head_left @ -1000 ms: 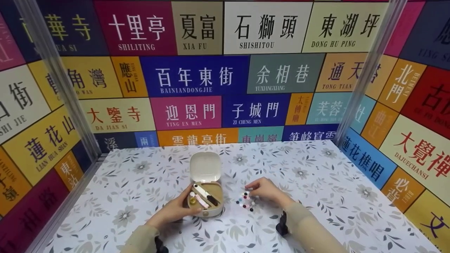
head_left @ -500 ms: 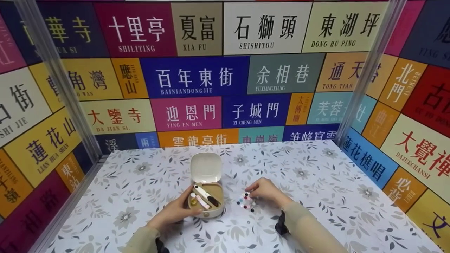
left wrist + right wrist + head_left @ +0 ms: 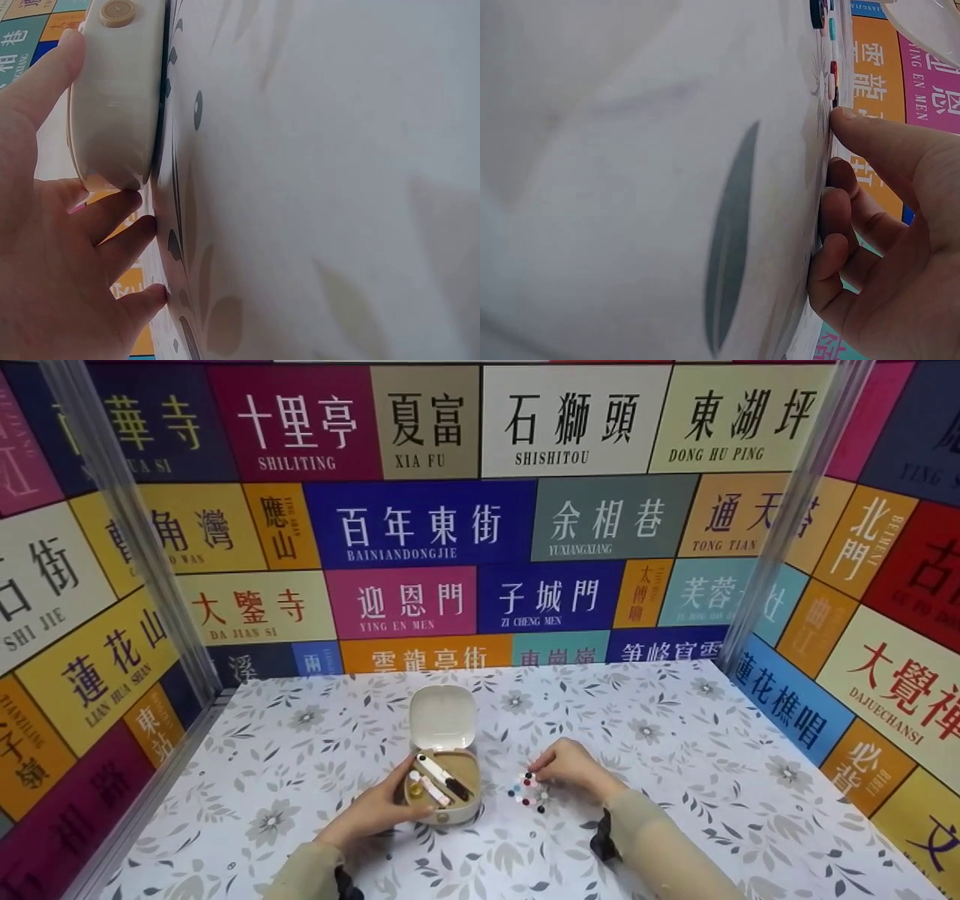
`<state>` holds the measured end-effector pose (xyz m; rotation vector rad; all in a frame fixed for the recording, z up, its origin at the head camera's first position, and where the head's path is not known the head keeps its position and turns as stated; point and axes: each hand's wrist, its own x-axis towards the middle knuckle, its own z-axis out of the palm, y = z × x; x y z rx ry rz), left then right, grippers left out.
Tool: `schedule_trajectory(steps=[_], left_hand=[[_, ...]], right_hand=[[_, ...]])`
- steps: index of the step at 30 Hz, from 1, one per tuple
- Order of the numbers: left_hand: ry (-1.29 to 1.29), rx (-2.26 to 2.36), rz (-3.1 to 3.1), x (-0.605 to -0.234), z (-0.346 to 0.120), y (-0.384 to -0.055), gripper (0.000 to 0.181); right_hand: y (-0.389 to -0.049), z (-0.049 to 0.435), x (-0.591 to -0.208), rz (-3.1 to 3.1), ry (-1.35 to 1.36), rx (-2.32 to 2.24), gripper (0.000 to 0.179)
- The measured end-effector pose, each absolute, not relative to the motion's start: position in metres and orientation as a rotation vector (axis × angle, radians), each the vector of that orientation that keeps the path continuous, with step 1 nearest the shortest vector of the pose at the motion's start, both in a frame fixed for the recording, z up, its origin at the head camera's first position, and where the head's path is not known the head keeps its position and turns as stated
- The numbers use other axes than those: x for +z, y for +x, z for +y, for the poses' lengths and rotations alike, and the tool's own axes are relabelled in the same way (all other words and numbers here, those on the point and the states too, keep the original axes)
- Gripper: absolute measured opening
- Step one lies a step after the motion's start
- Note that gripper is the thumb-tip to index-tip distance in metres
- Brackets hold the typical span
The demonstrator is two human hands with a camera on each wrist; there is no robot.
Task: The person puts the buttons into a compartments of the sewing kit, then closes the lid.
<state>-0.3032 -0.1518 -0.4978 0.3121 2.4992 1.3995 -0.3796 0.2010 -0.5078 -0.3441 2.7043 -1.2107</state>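
A cream box (image 3: pixel 459 814) stands on the table with its lid raised. My left hand (image 3: pixel 373 810) holds its left front corner; in the left wrist view the thumb (image 3: pixel 56 67) lies along the front near a round button-shaped clasp (image 3: pixel 118 13). Inside the box lie a slim white-and-black tool (image 3: pixel 441 775), a pink-and-white strip (image 3: pixel 435 793) and a small gold round thing (image 3: pixel 416 790). My right hand (image 3: pixel 571 767) has its fingertips down at the far edge of a cluster of small coloured buttons (image 3: pixel 527 802). Whether it pinches one is hidden.
A white cloth with grey leaves and flowers (image 3: pixel 315 780) covers the table. Panels of coloured signs (image 3: pixel 420 525) enclose the back and both sides. Metal corner posts (image 3: pixel 780 517) stand at the back corners.
The whole head view shifts slightly right. Both hands keep their places at the box and the buttons; the right fingertips barely move.
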Motion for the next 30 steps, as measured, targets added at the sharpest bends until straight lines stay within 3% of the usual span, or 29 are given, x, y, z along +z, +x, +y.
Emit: schedule_trajectory(steps=[13, 30], left_hand=[[0.296, 1.402, 2.486, -0.4976, -0.1515, -0.3045, 0.105], [0.256, 1.392, 2.463, -0.4984, -0.1527, -0.3050, 0.108]], right_hand=[[-0.3842, 0.2074, -0.5092, 2.771, -0.463, -1.167, 0.007], [-0.3804, 0.2073, -0.5079, 2.730, -0.347, -1.164, 0.017]])
